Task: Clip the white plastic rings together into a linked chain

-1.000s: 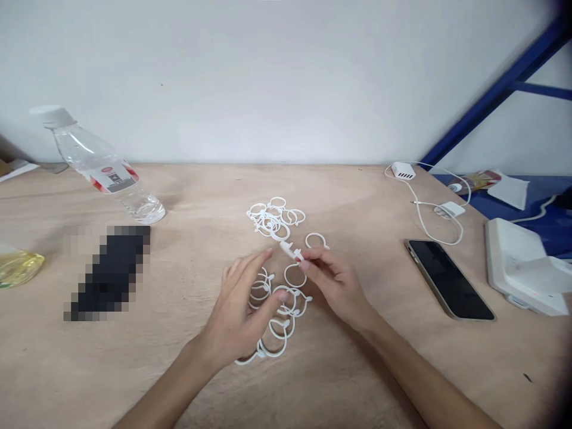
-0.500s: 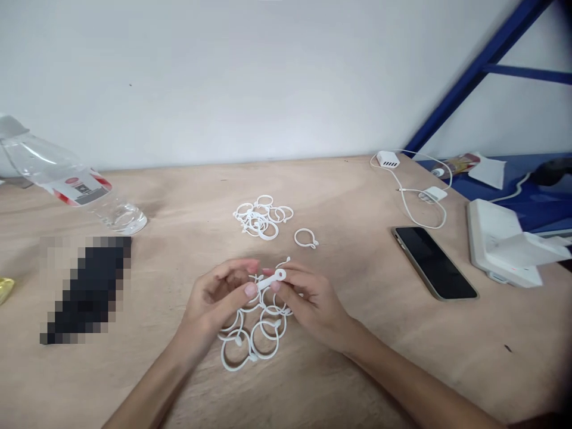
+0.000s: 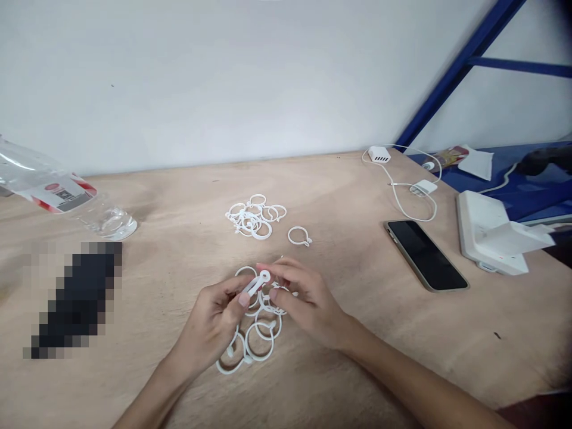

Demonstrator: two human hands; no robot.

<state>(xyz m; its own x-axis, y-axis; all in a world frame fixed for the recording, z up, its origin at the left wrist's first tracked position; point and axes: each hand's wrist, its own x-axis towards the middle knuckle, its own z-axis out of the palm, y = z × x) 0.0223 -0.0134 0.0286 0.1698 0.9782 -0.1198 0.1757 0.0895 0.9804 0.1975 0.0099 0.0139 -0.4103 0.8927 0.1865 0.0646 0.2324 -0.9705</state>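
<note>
My left hand [image 3: 218, 310] is closed on a white curtain ring [image 3: 254, 285], its thumb and fingers pinching the ring, which is seen nearly edge-on with its small eyelet up. Beside it is my right hand [image 3: 310, 295], index fingertip at the eyelet and thumb a little apart from it. Under both hands lies a cluster of similar white rings [image 3: 260, 360], partly hidden by the fingers. Farther back is a second tangled pile of white rings [image 3: 261, 237]. A single ring [image 3: 298, 243] lies just right of that pile.
At left are a clear water bottle [image 3: 111, 223] and a dark pixelated object [image 3: 83, 298]. A phone [image 3: 424, 256] lies at right, near a white power strip [image 3: 485, 232] and a white charger with cable [image 3: 379, 154]. A wall stands behind the wooden table [image 3: 179, 196].
The held ring has turned to a steeper slant, and the right thumb has come away from its eyelet. The camera view has shifted slightly right.
</note>
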